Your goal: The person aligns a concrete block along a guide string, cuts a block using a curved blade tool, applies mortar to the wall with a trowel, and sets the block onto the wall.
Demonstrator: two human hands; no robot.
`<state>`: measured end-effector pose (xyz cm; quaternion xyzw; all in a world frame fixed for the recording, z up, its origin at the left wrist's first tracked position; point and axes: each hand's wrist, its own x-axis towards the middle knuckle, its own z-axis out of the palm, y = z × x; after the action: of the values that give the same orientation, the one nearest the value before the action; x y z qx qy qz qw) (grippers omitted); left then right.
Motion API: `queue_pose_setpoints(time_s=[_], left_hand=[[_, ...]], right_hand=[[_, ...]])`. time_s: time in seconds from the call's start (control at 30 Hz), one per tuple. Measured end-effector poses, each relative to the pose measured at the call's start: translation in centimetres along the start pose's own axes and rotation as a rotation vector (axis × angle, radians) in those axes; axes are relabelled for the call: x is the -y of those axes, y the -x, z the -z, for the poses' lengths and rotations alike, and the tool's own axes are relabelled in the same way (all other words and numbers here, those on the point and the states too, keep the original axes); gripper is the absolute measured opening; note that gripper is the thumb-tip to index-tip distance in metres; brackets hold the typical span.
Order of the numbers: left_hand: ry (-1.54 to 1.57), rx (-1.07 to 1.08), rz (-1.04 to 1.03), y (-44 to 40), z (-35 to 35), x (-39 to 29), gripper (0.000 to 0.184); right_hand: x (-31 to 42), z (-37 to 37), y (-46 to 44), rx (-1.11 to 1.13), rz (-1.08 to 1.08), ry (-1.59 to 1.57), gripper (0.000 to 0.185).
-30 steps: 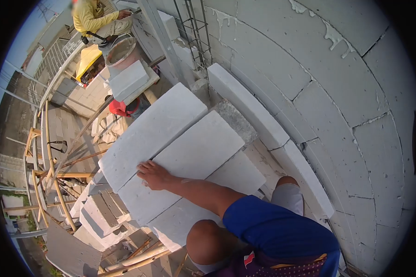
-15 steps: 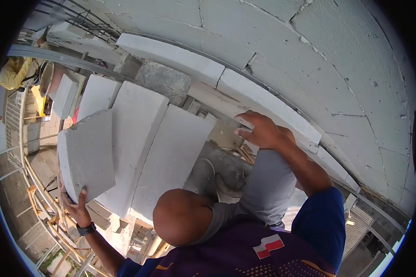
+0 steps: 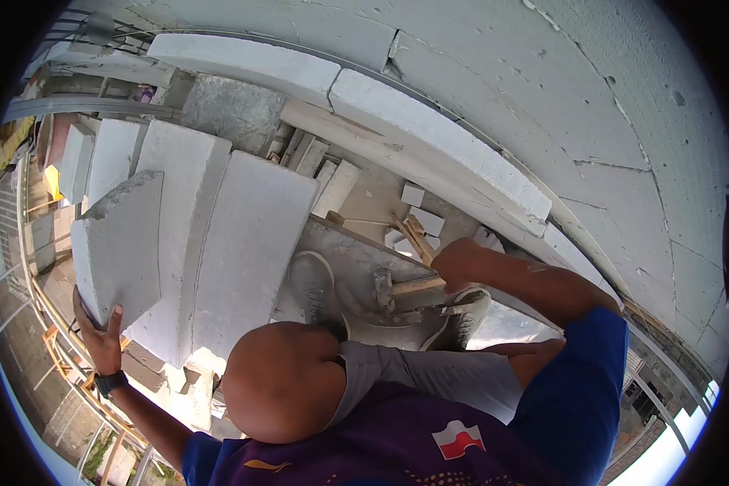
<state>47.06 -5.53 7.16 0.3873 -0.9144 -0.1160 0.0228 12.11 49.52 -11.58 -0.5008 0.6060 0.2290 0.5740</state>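
My left hand (image 3: 99, 336) grips the lower edge of a light grey aerated concrete block (image 3: 121, 251), thumb on its face and fingers along its outer side. This block leans on other large pale blocks (image 3: 247, 243) standing in a row. At right, my right hand (image 3: 459, 263) is closed in a fist around what looks like a hammer (image 3: 415, 285). Its wooden handle runs to the fist, and its greyish head hangs over the floor near my shoes (image 3: 312, 283). My fingers partly hide the grip.
A block wall (image 3: 502, 89) rises along the upper right, with a ledge of pale blocks (image 3: 429, 154) before it. Wood scraps (image 3: 415, 235) and block offcuts (image 3: 336, 190) litter the floor. Scaffold rails and a drop lie at left, where a person's yellow sleeve (image 3: 10, 146) shows.
My right hand has gone from open above my knee to a fist lower down, with the hammer now visible. My left hand stays on the block. My view has shifted and my legs have moved.
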Motion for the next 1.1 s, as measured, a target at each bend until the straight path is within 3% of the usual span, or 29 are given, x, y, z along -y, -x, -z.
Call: queue_pose_setpoints(time_s=[0.1, 0.17, 0.23, 0.27, 0.4, 0.57, 0.63, 0.67, 0.73, 0.8, 0.87, 0.97, 1.1], left_hand=[[0.000, -0.056, -0.019, -1.3, -0.6, -1.3, 0.092], [-0.022, -0.094, -0.016, -2.6, -0.8, -0.9, 0.090], [-0.041, -0.133, -0.047, -4.4, -1.3, 0.0, 0.087], [-0.059, -0.105, -0.021, -4.8, -1.4, -0.2, 0.087], [-0.059, -0.069, 0.003, -4.9, -1.9, -0.4, 0.082], [-0.023, -0.094, 0.091, -4.6, -1.5, -3.1, 0.087], [-0.086, -0.141, 0.048, -4.5, -1.4, -3.8, 0.092], [-0.085, -0.132, 0.157, -4.3, -1.2, -4.4, 0.096], [-0.066, -0.141, 0.146, -4.1, -0.6, -5.1, 0.100], [-0.021, -0.118, 0.171, -4.2, -0.2, -5.0, 0.101], [0.000, -0.098, 0.158, -4.0, 0.0, -4.8, 0.101], [-0.013, -0.096, 0.090, -4.0, 0.4, -4.3, 0.101], [-0.016, -0.097, 0.037, -3.8, 0.6, -4.7, 0.100]], right_hand=[[1.8, -7.5, -3.1, 0.071, 0.115, -0.069, 0.047], [3.0, -13.3, -4.8, 0.055, 0.038, -0.085, 0.045], [3.5, -18.7, -5.9, -0.186, 0.068, -0.266, 0.042], [3.4, -18.8, -5.4, -0.312, 0.077, -0.358, 0.040], [2.6, -18.4, -3.1, -0.117, 0.083, -0.610, 0.047], [-1.1, -18.3, 1.1, -0.149, 0.250, -0.638, 0.055], [-1.7, -13.8, 5.3, -0.114, 0.128, -0.589, 0.053], [-2.1, -12.3, 6.4, -0.130, 0.064, -0.543, 0.055], [-3.4, -11.9, 6.4, -0.350, 0.075, -0.621, 0.056], [-1.4, -6.9, 7.7, -0.609, 0.052, -0.575, 0.045], [1.9, -1.6, 7.7, -0.887, 0.072, -0.577, 0.035], [5.0, 3.8, 3.7, -1.172, 0.212, -0.655, 0.034], [12.2, 14.0, 1.6, -1.242, 0.352, -0.735, 0.037]])
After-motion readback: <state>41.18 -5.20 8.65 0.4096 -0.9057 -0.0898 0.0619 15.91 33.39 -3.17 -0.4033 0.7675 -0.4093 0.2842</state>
